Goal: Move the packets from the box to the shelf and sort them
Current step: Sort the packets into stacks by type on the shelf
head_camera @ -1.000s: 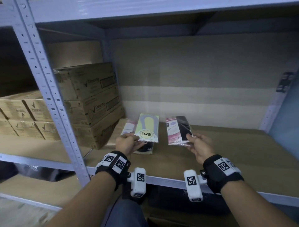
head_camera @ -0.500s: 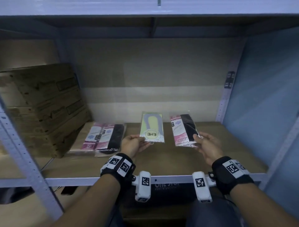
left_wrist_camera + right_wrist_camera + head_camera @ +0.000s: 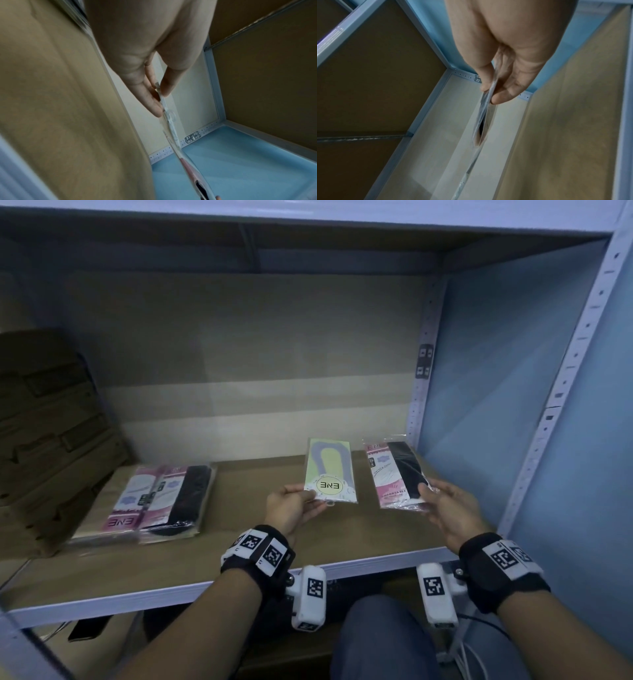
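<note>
My left hand (image 3: 297,506) pinches the near end of a yellow-green packet (image 3: 330,470) marked ENE, held above the brown shelf board (image 3: 257,546). In the left wrist view the thumb and fingers of that left hand (image 3: 158,93) clamp the yellow-green packet (image 3: 171,127) edge-on. My right hand (image 3: 442,501) pinches a pink-and-black packet (image 3: 394,474) near the shelf's right end. The right wrist view has the same right hand (image 3: 489,93) with the pink-and-black packet (image 3: 481,125) edge-on between thumb and fingers. Two pink-and-black packets (image 3: 164,501) lie side by side on the shelf at left.
Stacked cardboard cartons (image 3: 51,422) stand at the shelf's left end. A blue side panel (image 3: 496,392) and perforated grey uprights (image 3: 561,392) close the right side. The grey front rail (image 3: 171,597) runs under my wrists. A dark box (image 3: 342,587) sits below the shelf.
The view has swung right, away from the cartons. Both hands have carried their packets rightward along the shelf; the two lying packets now sit well to the left of them.
</note>
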